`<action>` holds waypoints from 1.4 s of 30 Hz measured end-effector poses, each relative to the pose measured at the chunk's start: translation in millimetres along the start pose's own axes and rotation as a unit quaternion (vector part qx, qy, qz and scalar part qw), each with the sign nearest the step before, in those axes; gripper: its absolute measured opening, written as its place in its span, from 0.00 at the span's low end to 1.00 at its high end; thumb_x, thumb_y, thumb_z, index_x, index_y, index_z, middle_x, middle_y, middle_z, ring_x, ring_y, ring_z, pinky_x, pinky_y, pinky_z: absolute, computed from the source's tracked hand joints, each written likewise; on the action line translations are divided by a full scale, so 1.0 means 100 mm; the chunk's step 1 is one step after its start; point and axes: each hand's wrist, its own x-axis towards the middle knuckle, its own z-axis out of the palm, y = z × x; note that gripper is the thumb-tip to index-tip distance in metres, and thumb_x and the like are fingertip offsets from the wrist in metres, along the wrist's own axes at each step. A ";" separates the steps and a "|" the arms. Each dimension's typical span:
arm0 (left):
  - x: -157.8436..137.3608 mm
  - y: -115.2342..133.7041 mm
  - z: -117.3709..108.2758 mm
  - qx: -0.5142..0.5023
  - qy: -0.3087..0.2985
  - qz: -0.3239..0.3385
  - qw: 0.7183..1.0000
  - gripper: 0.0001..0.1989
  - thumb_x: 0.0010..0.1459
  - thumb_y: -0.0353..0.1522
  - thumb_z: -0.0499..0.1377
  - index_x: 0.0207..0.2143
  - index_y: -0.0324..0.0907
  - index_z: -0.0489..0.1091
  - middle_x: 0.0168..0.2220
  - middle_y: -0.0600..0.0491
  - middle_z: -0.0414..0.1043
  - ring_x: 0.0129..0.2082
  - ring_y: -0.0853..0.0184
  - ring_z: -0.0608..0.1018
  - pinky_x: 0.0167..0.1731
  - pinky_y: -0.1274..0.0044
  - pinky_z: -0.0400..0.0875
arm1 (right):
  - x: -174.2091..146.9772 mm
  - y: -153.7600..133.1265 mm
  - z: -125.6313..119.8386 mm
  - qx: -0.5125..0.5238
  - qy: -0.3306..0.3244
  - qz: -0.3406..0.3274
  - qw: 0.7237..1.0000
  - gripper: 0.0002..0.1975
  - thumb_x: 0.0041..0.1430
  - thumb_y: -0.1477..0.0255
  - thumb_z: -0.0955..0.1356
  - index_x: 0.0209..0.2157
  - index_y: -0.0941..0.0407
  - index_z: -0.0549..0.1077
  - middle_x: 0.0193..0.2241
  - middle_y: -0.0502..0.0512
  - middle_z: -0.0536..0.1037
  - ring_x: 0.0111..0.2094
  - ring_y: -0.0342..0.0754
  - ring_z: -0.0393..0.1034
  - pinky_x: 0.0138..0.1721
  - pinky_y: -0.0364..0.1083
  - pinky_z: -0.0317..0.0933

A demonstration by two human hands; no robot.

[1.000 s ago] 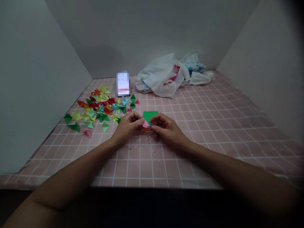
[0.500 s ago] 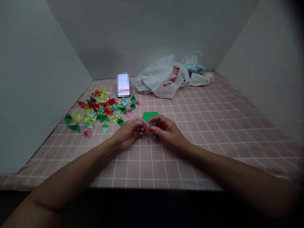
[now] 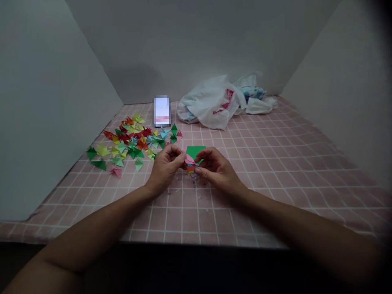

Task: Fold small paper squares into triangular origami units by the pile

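A small folded piece of pink paper is pinched between the thumb and fingers of my left hand. To its right, my right hand has its thumb and index finger apart, close to the pink paper's tip. Under and behind both hands lies a stack of coloured paper squares with a green sheet on top. Orange, yellow and blue edges show at the near side of the stack, partly hidden by the fingers.
Many folded paper pieces in several colours are spread on the left of the checked tablecloth. A lit phone stands behind them. White plastic bags lie at the back, and walls close in the sides and back.
The pink paper has turned flatter, and my left hand has rolled over it. My right thumb and index finger have spread apart from it. The whole view has shifted slightly.
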 end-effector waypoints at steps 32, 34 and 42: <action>-0.11 -0.06 0.03 0.317 0.016 0.433 0.843 0.09 0.58 0.20 0.60 0.33 0.42 0.66 0.34 0.54 0.70 0.35 0.69 0.75 0.36 0.76 0.73 | -0.03 -0.06 0.03 -0.256 0.081 -0.203 0.942 0.05 0.63 0.75 0.69 0.36 0.54 0.67 0.32 0.50 0.70 0.33 0.45 0.66 0.34 0.46 0.62; -0.12 -0.04 0.04 0.337 0.017 0.476 0.812 0.09 0.58 0.21 0.61 0.34 0.42 0.67 0.35 0.54 0.70 0.36 0.69 0.75 0.38 0.75 0.74 | -0.03 -0.05 0.04 -0.269 0.095 -0.200 0.937 0.06 0.64 0.73 0.69 0.34 0.54 0.67 0.31 0.50 0.69 0.32 0.45 0.65 0.34 0.46 0.61; -0.14 -0.03 -0.02 0.384 -0.007 0.542 0.748 0.09 0.59 0.23 0.63 0.40 0.43 0.71 0.37 0.52 0.71 0.35 0.70 0.75 0.34 0.78 0.74 | -0.04 -0.06 0.02 -0.253 0.101 -0.223 0.936 0.05 0.63 0.78 0.68 0.37 0.53 0.69 0.32 0.50 0.71 0.34 0.47 0.68 0.36 0.47 0.63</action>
